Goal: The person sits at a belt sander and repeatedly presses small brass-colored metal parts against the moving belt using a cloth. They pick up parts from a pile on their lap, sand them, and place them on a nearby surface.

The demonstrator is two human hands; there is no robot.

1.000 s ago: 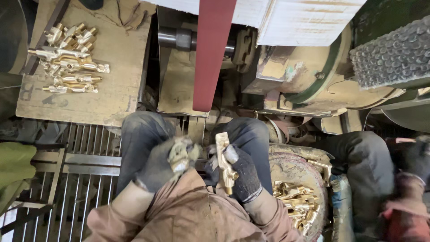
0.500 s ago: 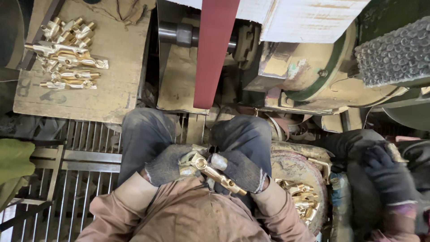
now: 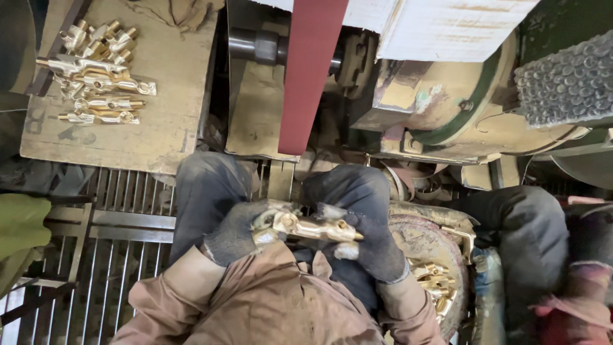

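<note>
Brass tap casting, judged heavy, rigid, slick when polished, clamped at both ends by gloved left hand and right hand.

The brass fitting lies crosswise between both gloved hands, above the knees: the left hand grips its left end, the right hand its right end. Directly ahead of the grip, the sanding belt runs away from the person, on the machine. Ahead and well left of the grip, a board carries a pile of fittings. Just right of the right hand and slightly below, a drum holds more fittings. Beyond the drum, further right, sits another person. A floor grate lies left of the left hand.
</note>
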